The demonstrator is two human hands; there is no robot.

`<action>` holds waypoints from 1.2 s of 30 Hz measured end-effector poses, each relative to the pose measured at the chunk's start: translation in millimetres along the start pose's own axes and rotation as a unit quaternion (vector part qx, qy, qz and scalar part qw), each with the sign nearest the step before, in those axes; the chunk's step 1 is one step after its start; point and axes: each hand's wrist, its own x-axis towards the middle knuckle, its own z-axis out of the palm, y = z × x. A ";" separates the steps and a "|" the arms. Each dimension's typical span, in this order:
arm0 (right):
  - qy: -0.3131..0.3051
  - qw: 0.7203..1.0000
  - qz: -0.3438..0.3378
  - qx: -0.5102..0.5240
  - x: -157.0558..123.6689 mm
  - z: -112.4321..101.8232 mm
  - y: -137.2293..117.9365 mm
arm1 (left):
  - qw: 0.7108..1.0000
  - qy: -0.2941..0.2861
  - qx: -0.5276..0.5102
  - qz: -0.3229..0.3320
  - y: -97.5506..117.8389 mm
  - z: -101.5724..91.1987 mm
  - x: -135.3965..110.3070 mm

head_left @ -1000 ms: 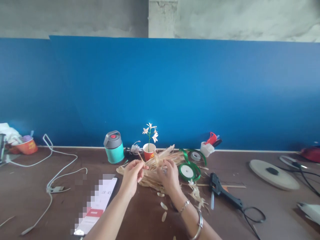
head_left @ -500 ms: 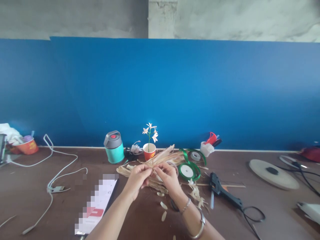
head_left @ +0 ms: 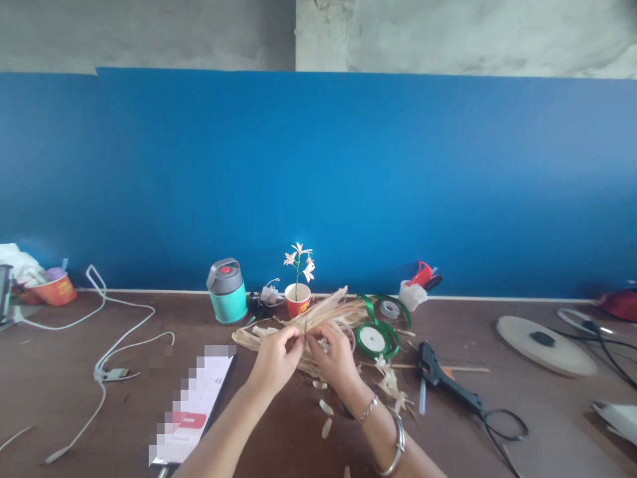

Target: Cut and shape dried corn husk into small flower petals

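Note:
My left hand [head_left: 279, 355] and my right hand [head_left: 331, 352] meet at the fingertips over the middle of the table, each closed in a pinch. Between them a small, narrow piece of pale dried corn husk [head_left: 305, 325] points upward; its lower part is hidden by the fingers. Behind and beneath the hands lies a heap of dried corn husks [head_left: 326, 310]. Cut petal-shaped pieces [head_left: 326, 406] are scattered in front of my right hand. Pale husk flowers [head_left: 391, 382] lie to its right.
A paper cup [head_left: 297, 307] with a flower stem [head_left: 297, 272] stands behind the husks. Around are a teal flask [head_left: 227, 302], green ribbon spool [head_left: 372, 339], black glue gun [head_left: 448, 382], phone [head_left: 199, 411], white cables [head_left: 117, 342] and a round lid-like disc [head_left: 522, 335].
My fingers have shifted slightly around the husk piece, and its pointed tip now shows more upright above them. My left fingers look more bent. Nothing else on the table has moved.

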 end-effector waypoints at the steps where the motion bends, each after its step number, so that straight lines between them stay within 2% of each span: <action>1: -0.002 1.000 -0.007 -0.005 -0.2 0.4 0.3 | 0.999 0.002 0.031 0.024 0.3 -0.2 -0.5; 5: -0.001 1.000 -0.016 -0.016 -2.4 3.5 0.3 | 0.989 0.010 0.120 0.091 -1.2 1.4 -2.0; 12: 0.030 0.999 0.036 -0.018 -4.0 8.5 1.9 | 0.987 0.025 0.120 0.107 -2.0 4.2 -3.5; 16: 0.080 0.991 0.106 -0.014 0.0 2.5 13.7 | 0.996 0.008 0.064 0.061 1.5 1.4 -3.0; 18: 0.106 0.983 0.150 -0.005 2.3 -2.6 21.2 | 1.000 0.015 -0.008 0.013 1.9 -1.2 -1.0; 21: 0.120 0.973 0.197 0.012 4.9 -8.3 29.0 | 0.990 0.007 -0.131 -0.053 1.9 -4.6 2.2; 25: 0.097 0.973 0.201 0.052 6.8 -8.0 24.2 | 0.966 -0.047 -0.238 -0.090 4.8 -4.1 2.5; 30: 0.021 0.972 0.186 0.141 7.0 -6.0 0.2 | 0.949 -0.080 -0.268 -0.147 8.1 -0.5 0.6; 31: -0.006 0.965 0.191 0.179 6.9 -6.6 -4.2 | 0.945 -0.086 -0.273 -0.157 7.7 -0.1 0.6; 34: -0.083 0.917 0.213 0.326 6.6 -8.6 -12.3 | 0.936 -0.098 -0.287 -0.179 4.7 0.6 0.9; 36: -0.101 0.898 0.219 0.369 6.3 -9.3 -13.2 | 0.933 -0.106 -0.291 -0.182 2.6 1.0 0.9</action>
